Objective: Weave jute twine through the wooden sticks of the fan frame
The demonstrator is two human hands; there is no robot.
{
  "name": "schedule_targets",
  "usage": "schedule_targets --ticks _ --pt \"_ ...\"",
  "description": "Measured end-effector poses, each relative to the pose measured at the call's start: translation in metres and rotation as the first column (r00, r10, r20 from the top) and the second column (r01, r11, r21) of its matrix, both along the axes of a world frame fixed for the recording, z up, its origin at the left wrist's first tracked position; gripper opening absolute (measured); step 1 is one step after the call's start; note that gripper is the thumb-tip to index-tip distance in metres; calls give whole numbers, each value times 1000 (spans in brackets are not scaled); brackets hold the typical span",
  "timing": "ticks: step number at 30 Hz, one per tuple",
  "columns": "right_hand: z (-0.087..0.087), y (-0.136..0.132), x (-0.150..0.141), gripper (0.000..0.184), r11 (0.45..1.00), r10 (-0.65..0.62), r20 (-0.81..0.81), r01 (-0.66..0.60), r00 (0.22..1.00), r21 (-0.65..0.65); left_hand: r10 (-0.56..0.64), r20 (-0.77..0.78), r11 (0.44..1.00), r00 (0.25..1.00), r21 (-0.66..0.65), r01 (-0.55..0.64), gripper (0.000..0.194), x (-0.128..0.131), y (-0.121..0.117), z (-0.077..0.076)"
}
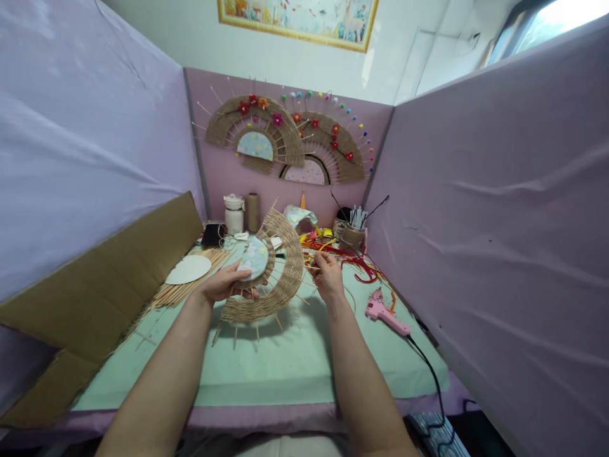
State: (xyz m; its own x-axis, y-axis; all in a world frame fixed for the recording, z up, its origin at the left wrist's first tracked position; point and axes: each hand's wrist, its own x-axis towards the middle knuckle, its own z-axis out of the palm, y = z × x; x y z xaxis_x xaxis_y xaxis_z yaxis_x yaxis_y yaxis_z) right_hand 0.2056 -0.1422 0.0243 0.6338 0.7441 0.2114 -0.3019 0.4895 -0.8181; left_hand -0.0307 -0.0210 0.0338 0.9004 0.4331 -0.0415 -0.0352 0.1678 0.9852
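My left hand (228, 284) grips a half-round woven fan (290, 270) by its light-blue patterned fabric centre (255, 259), thumb on the front and fingers behind. Brown twine is woven into a wide arc around that centre, and thin sticks poke out past its outer edge. Beside the fan's right edge is my right hand (327, 273), fingers pinched together near a stick end. Whether they hold the stick or a strand of twine is too small to tell. The fan is tilted above the green-covered table (266, 381).
A pink glue gun (387, 317) with a black cord lies at right. Red and yellow craft stems (366, 270) are scattered behind it. Loose sticks (166, 295), a white oval (188, 270) and cardboard (109, 273) are at left. Finished fans (280, 120) hang on the back panel.
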Motion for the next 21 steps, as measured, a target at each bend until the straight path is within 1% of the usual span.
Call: schedule_targets --ticks 3,6,9,11,14,17,21 --pt "-2 0 2 35 999 -16 22 17 1000 -39 27 -23 1000 999 10 -26 54 0 0 1" --pt "-2 -1 2 34 990 -123 105 128 987 -50 57 -41 998 998 19 -56 55 1 0 2" --pt "-1 -3 2 31 966 -243 263 258 933 -21 86 -66 996 994 30 -84 54 2 -1 3" --pt "-1 -6 3 30 953 -283 372 304 884 1 93 -83 995 992 33 -91 55 4 -1 4" --pt "-3 -9 7 28 934 -316 485 356 816 10 75 -95 997 993 30 -72 55 6 -2 4" --pt "-5 -10 11 27 915 -340 556 403 758 11 45 -102 999 994 18 -43 50 6 -3 3" --pt "-6 -11 14 24 912 -328 595 409 734 -2 22 -106 1000 994 24 -20 45 6 -3 1"
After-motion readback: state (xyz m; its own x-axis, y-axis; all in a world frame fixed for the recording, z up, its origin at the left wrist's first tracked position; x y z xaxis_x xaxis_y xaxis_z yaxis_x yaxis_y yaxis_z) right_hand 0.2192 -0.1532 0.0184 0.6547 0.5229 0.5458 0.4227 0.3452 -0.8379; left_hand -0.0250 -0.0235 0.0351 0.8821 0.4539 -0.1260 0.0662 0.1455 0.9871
